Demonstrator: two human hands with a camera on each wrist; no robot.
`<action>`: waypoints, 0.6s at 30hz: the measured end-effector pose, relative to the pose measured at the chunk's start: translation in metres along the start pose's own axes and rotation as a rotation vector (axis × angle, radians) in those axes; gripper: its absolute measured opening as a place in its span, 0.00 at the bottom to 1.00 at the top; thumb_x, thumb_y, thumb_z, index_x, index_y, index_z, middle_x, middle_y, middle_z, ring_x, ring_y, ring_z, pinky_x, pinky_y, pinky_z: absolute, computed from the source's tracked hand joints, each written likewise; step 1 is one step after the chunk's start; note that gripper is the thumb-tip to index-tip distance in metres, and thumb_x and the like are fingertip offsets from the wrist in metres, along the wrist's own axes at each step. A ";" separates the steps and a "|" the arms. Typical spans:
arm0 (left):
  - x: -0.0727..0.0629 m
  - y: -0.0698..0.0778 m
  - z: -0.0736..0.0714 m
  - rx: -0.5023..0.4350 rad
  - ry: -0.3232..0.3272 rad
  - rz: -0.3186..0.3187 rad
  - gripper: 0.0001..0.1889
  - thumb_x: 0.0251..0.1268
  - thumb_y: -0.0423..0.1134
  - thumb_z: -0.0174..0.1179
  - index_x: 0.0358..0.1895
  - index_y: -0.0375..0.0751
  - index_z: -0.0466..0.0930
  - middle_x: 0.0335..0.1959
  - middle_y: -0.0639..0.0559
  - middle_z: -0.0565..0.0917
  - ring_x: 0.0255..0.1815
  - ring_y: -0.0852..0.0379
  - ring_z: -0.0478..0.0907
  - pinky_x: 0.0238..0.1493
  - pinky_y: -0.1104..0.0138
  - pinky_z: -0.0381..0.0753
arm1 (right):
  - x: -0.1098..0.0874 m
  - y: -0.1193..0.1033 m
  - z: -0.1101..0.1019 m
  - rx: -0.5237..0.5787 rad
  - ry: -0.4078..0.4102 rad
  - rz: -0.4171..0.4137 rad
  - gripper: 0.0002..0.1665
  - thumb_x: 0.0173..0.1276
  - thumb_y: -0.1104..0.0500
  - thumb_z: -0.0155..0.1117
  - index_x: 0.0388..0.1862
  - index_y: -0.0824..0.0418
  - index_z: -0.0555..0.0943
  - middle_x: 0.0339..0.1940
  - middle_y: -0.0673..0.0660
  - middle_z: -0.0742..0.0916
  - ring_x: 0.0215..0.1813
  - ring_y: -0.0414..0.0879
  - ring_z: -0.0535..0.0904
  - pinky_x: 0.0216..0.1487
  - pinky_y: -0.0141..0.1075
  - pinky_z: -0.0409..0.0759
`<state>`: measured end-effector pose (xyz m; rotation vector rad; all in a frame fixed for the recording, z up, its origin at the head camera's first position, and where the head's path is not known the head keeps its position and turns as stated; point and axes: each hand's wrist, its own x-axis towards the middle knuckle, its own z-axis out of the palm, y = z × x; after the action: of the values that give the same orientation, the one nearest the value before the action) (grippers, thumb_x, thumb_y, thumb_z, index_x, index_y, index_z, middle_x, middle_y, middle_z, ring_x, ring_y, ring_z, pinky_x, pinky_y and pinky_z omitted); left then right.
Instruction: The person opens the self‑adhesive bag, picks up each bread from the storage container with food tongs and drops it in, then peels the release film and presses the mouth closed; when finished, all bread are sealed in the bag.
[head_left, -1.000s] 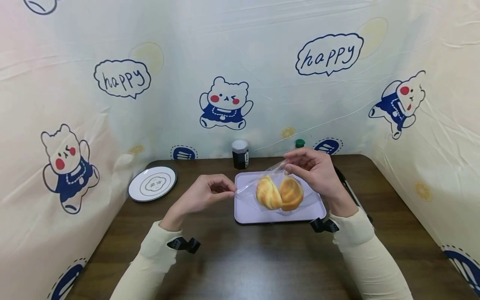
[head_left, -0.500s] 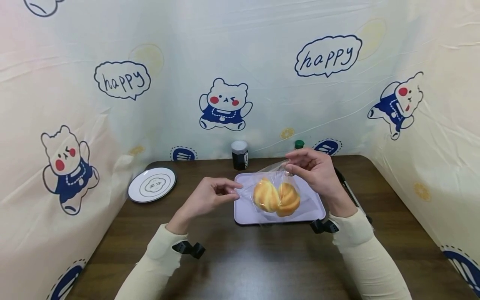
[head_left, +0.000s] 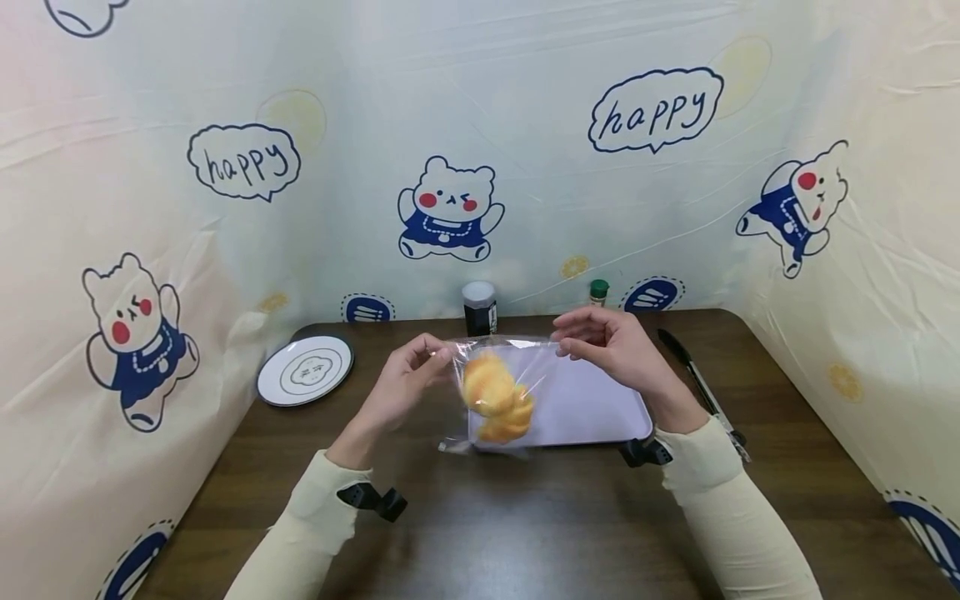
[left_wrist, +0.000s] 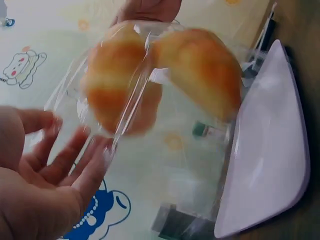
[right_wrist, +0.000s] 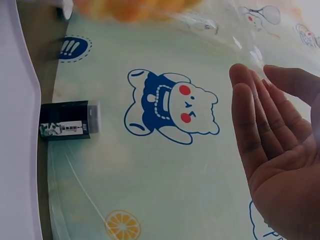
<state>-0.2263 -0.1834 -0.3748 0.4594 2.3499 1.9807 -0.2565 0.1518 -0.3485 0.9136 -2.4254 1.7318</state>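
A clear plastic bag (head_left: 536,360) holding two golden bread rolls (head_left: 489,383) hangs in front of the lilac tray (head_left: 600,408), overlapping its left part in the head view. My left hand (head_left: 405,379) pinches the bag's upper left corner between thumb and fingers. At the upper right corner, my right hand (head_left: 611,346) grips the film by thumb and fingertip, its other fingers fairly straight. Seen from the left wrist, the rolls (left_wrist: 200,70) sit side by side behind glossy film, close beyond the left fingers (left_wrist: 67,155).
A white plate (head_left: 306,371) with a drawn face lies at the left. Behind the tray stand a dark jar (head_left: 480,312) with a pale lid and a green-capped bottle (head_left: 598,292). A long black-handled utensil (head_left: 701,383) lies right of the tray. Patterned cloth (head_left: 450,108) encloses the table.
The bag with the rolls has swung left and stands more upright, uncovering the tray's right side. My left hand has risen and shifted left; my right hand has moved slightly left and down.
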 end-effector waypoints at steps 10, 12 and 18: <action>0.006 -0.033 -0.034 -0.022 0.217 -0.212 0.14 0.78 0.45 0.52 0.51 0.36 0.72 0.47 0.51 0.86 0.45 0.62 0.83 0.43 0.64 0.87 | -0.004 0.004 -0.012 -0.031 -0.014 0.020 0.17 0.71 0.59 0.65 0.57 0.59 0.81 0.50 0.60 0.88 0.43 0.50 0.88 0.45 0.36 0.86; 0.007 -0.042 -0.043 -0.003 0.233 -0.247 0.14 0.78 0.46 0.51 0.52 0.37 0.72 0.50 0.48 0.87 0.46 0.62 0.83 0.43 0.64 0.87 | -0.005 0.005 -0.014 -0.049 -0.022 0.042 0.17 0.71 0.58 0.65 0.57 0.59 0.81 0.50 0.60 0.88 0.44 0.51 0.88 0.45 0.36 0.86; 0.011 -0.065 -0.068 0.046 0.275 -0.378 0.18 0.79 0.47 0.48 0.59 0.36 0.70 0.51 0.46 0.83 0.43 0.64 0.82 0.40 0.69 0.86 | -0.012 0.009 -0.020 -0.123 -0.057 0.128 0.17 0.72 0.54 0.65 0.56 0.58 0.81 0.50 0.57 0.88 0.45 0.47 0.87 0.48 0.42 0.87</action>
<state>-0.2649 -0.2548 -0.4232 -0.2595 2.4048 1.9111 -0.2568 0.1760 -0.3526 0.8224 -2.6465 1.5918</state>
